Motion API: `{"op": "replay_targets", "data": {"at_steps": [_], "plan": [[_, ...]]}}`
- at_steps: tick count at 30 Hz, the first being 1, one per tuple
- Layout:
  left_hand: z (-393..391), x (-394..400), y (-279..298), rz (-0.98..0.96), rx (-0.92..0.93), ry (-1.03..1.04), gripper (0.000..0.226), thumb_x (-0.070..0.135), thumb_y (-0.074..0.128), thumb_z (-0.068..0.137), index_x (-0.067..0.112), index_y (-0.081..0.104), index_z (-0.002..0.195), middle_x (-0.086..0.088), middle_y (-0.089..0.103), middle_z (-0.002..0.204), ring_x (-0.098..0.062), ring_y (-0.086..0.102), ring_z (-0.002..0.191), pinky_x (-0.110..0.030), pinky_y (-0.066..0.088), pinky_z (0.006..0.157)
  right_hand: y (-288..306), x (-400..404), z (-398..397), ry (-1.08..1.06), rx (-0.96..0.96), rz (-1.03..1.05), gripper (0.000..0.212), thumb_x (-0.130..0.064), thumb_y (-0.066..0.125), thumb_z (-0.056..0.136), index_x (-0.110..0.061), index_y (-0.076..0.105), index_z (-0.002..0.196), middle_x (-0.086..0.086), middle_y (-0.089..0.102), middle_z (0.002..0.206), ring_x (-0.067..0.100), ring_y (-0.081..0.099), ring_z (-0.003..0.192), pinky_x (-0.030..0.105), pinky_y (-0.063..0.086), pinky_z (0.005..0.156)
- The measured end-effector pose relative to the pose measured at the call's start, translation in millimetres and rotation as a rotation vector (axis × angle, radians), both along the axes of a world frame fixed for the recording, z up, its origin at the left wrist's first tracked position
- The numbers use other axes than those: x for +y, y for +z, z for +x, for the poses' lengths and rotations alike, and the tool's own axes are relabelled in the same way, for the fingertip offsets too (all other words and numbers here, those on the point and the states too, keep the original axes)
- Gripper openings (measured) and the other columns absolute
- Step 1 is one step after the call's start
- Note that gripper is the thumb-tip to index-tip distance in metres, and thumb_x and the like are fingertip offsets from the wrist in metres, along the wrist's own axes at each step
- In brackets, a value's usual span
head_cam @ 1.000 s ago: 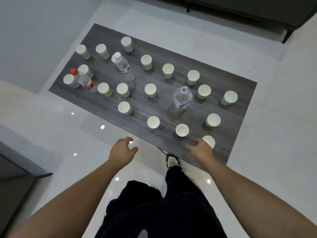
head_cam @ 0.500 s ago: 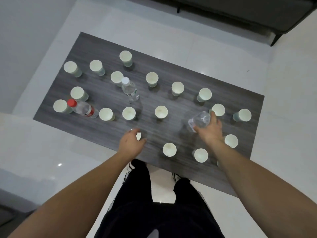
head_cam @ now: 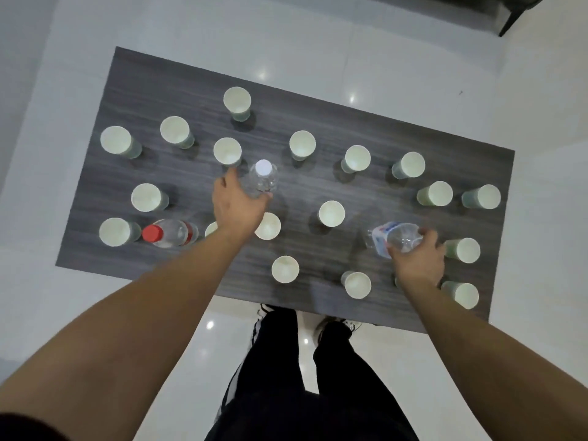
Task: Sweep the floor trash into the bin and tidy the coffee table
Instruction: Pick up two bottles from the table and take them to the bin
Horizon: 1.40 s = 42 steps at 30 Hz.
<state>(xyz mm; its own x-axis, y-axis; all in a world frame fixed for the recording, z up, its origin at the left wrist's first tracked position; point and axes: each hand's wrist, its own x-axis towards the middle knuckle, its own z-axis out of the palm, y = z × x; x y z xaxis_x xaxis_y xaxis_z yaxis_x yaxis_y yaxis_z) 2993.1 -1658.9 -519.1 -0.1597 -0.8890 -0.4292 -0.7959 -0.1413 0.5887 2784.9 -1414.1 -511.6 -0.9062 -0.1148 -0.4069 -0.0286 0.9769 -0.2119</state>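
Note:
A dark grey wood-grain coffee table (head_cam: 318,106) carries several pale green paper cups, such as one cup (head_cam: 331,213) near the middle. My left hand (head_cam: 237,205) wraps around the white-capped clear bottle (head_cam: 262,178) standing upright at centre left. My right hand (head_cam: 415,257) grips a clear bottle with a blue label (head_cam: 389,237), tilted on its side above the table's right part. A red-capped clear bottle (head_cam: 170,233) stands at the left, next to a cup.
Glossy white floor tiles (head_cam: 397,58) surround the table. A dark sofa leg and base (head_cam: 509,14) show at the top right. My legs in black trousers (head_cam: 305,377) and shoes stand at the table's near edge.
My left hand moved forward from the near cup to the white-capped bottle and closed around it. My right hand keeps the blue-label bottle, now tilted lower and nearer. The camera leaned further over the table.

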Motion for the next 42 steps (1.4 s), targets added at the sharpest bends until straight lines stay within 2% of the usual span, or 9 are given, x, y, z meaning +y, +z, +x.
{"op": "replay_targets", "data": {"at_steps": [4,11,19,22,26,29,32,38,42], "plan": [[-18.0,-24.4,-22.4,0.006,0.065,-0.109,0.088,0.04,0.085,0.064,0.019,0.04,0.137,-0.007,0.045,0.135,-0.025,0.046,0.121,-0.03,0.037,0.099,-3.6,-1.6,5.8,-0.093,-0.007,0.006,0.073,-0.041,0.083,0.075,-0.009,0.048,0.131,0.021,0.046,0.136,0.043,0.055,0.115,0.046,0.045,0.095],[-27.0,-19.1,-28.4,-0.022,0.146,-0.133,0.054,0.028,0.078,0.069,0.021,0.058,0.118,0.002,0.065,0.114,-0.022,0.058,0.109,-0.035,0.046,0.093,-2.1,-3.2,18.5,-0.134,-0.029,-0.045,0.067,-0.038,0.082,0.073,-0.01,0.056,0.129,0.017,0.063,0.124,0.038,0.058,0.114,0.044,0.047,0.095],[-73.5,-1.2,46.4,-0.093,0.179,-0.292,0.047,0.043,0.069,0.074,0.023,0.058,0.116,0.001,0.065,0.11,-0.023,0.057,0.105,-0.036,0.046,0.089,56.7,14.4,11.9,-0.234,0.028,-0.303,0.057,-0.037,0.08,0.069,-0.014,0.061,0.119,0.01,0.068,0.11,0.033,0.062,0.106,0.046,0.051,0.092],[-111.0,28.3,93.6,-0.112,0.234,-0.442,0.045,0.047,0.067,0.073,0.026,0.059,0.112,0.003,0.064,0.108,-0.021,0.056,0.105,-0.035,0.045,0.086,99.5,38.8,-2.5,-0.259,0.103,-0.418,0.055,-0.04,0.08,0.068,-0.018,0.062,0.115,0.003,0.068,0.105,0.027,0.064,0.099,0.038,0.052,0.084],[-160.0,95.6,166.3,-0.166,0.33,-0.638,0.045,0.051,0.064,0.071,0.029,0.057,0.11,0.003,0.061,0.104,-0.022,0.056,0.099,-0.033,0.042,0.078,170.3,92.3,-22.6,-0.268,0.204,-0.554,0.06,-0.054,0.078,0.063,-0.024,0.057,0.11,-0.006,0.062,0.097,0.018,0.06,0.087,0.029,0.041,0.07],[-188.8,166.3,224.8,-0.178,0.406,-0.753,0.048,0.055,0.063,0.069,0.031,0.055,0.11,0.003,0.059,0.105,-0.021,0.056,0.097,-0.034,0.044,0.077,225.4,158.2,-31.7,-0.29,0.294,-0.631,0.06,-0.043,0.081,0.069,-0.02,0.058,0.119,-0.006,0.058,0.1,0.02,0.058,0.091,0.028,0.04,0.069],[-206.4,250.2,278.9,-0.218,0.481,-0.902,0.049,0.051,0.065,0.072,0.031,0.054,0.115,0.004,0.06,0.108,-0.019,0.057,0.099,-0.036,0.047,0.083,276.3,235.9,-26.8,-0.352,0.402,-0.739,0.061,-0.037,0.082,0.069,-0.021,0.058,0.123,-0.005,0.059,0.106,0.019,0.059,0.096,0.031,0.047,0.079],[-226.4,431.2,369.2,-0.281,0.644,-1.132,0.05,0.047,0.069,0.073,0.028,0.052,0.116,0.006,0.063,0.108,-0.018,0.059,0.096,-0.034,0.048,0.079,356.6,397.0,-0.8,-0.514,0.573,-0.825,0.075,-0.036,0.08,0.073,-0.016,0.051,0.139,0.004,0.061,0.126,0.027,0.061,0.113,0.044,0.053,0.095],[-230.9,553.4,413.0,-0.219,0.725,-1.263,0.051,0.045,0.071,0.072,0.027,0.048,0.114,0.003,0.063,0.107,-0.022,0.061,0.095,-0.04,0.054,0.084,394.2,506.9,29.2,-0.62,0.699,-0.821,0.066,-0.036,0.081,0.073,-0.017,0.054,0.13,-0.001,0.06,0.115,0.024,0.061,0.104,0.04,0.054,0.088]]}}
